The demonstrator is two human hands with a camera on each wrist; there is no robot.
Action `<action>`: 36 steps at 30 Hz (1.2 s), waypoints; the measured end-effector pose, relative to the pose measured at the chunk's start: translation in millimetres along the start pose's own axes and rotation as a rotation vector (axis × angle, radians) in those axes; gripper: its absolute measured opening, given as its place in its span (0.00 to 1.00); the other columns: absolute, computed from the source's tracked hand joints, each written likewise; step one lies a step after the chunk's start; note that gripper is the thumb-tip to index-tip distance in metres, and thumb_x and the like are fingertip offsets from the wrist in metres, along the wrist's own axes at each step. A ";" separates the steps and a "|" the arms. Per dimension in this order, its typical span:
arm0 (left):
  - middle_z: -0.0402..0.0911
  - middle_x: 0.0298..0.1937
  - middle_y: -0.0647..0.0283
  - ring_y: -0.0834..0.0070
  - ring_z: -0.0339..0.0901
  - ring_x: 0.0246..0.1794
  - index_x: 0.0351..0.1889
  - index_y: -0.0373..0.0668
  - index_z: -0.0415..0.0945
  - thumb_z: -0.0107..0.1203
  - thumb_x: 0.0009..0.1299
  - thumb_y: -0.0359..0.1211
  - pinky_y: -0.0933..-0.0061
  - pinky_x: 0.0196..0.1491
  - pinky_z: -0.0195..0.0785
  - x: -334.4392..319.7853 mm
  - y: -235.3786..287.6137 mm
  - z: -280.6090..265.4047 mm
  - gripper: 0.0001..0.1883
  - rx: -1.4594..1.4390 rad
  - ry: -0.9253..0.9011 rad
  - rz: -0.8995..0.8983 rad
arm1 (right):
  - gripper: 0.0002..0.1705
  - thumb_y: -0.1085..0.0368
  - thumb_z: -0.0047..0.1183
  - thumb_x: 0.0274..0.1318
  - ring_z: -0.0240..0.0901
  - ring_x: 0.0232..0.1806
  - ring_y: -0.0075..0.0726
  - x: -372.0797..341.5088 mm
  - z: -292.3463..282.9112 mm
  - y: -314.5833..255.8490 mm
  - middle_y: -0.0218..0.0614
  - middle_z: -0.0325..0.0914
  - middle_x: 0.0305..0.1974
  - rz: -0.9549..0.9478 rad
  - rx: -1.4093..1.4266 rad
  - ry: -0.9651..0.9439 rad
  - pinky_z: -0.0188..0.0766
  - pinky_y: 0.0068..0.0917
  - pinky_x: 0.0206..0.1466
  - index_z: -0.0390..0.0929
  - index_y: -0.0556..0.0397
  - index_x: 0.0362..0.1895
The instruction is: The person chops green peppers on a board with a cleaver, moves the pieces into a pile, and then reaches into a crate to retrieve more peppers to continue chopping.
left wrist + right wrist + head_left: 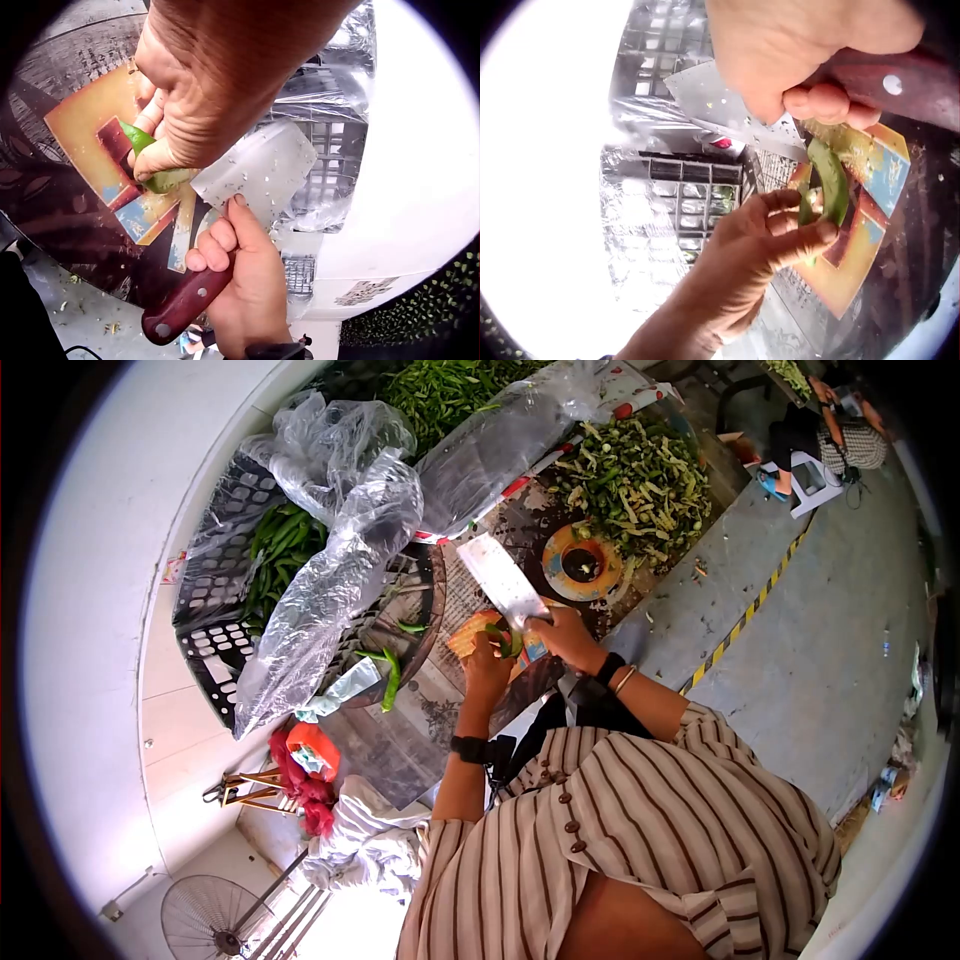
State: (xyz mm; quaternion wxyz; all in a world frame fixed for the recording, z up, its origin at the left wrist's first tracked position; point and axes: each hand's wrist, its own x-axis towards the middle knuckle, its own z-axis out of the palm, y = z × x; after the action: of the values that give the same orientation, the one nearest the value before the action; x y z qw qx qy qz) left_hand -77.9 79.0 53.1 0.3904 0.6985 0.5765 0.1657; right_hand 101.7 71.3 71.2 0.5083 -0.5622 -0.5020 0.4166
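A split green pepper (832, 184) is pinched between the thumb and fingers of my left hand (485, 670), with pale flesh showing inside it. My right hand (570, 640) grips a cleaver by its dark red riveted handle (191, 300). Small pale bits and seeds cling to the wide blade (500, 580), which points away from me. In the right wrist view the blade's edge comes right up to the pepper's upper end. Both hands are over an orange, red and blue patterned patch (847, 281) on the dark table.
Cut peppers lie heaped in a pile (640, 485) at the table's far right, beside an orange ring with a dark centre (558, 585). Whole green peppers (285, 555) fill a plastic-lined black crate (205, 650) at left. Loose peppers (390, 680) lie nearer. Another person (850, 445) sits at upper right.
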 end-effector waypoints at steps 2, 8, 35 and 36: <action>0.78 0.35 0.58 0.60 0.77 0.34 0.42 0.43 0.65 0.61 0.52 0.32 0.58 0.40 0.63 2.3 -2.9 -0.8 0.21 0.035 -0.014 0.004 | 0.19 0.58 0.50 0.51 0.67 0.17 0.39 -3.9 1.0 7.4 0.50 0.69 0.18 0.260 -0.197 -0.244 0.61 0.34 0.25 0.72 0.66 0.34; 0.78 0.34 0.60 0.67 0.78 0.33 0.42 0.41 0.66 0.64 0.48 0.31 0.68 0.37 0.69 8.7 -14.5 -2.5 0.24 0.060 0.004 0.044 | 0.18 0.58 0.50 0.51 0.70 0.23 0.53 -5.1 3.9 8.4 0.54 0.70 0.20 0.208 -0.233 -0.245 0.61 0.40 0.27 0.71 0.66 0.32; 0.79 0.25 0.57 0.69 0.78 0.27 0.31 0.38 0.78 0.61 0.49 0.37 0.71 0.34 0.69 21.8 -41.2 1.6 0.15 -0.132 -0.229 -0.168 | 0.18 0.59 0.50 0.51 0.72 0.27 0.54 -9.3 15.4 12.3 0.52 0.72 0.20 0.203 -0.182 -0.218 0.65 0.40 0.31 0.70 0.65 0.23; 0.79 0.25 0.57 0.69 0.78 0.27 0.31 0.38 0.78 0.61 0.49 0.37 0.71 0.34 0.69 19.3 -36.5 -2.4 0.15 -0.131 -0.228 -0.174 | 0.19 0.58 0.50 0.51 0.72 0.26 0.54 -10.6 17.8 24.0 0.52 0.71 0.20 0.120 -0.218 -0.192 0.64 0.41 0.30 0.70 0.65 0.23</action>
State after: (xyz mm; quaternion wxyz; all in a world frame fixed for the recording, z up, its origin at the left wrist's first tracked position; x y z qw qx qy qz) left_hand -98.8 99.0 23.6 0.5108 0.6333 0.5746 0.0881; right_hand 86.0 64.0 44.6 0.3683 -0.6005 -0.5560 0.4412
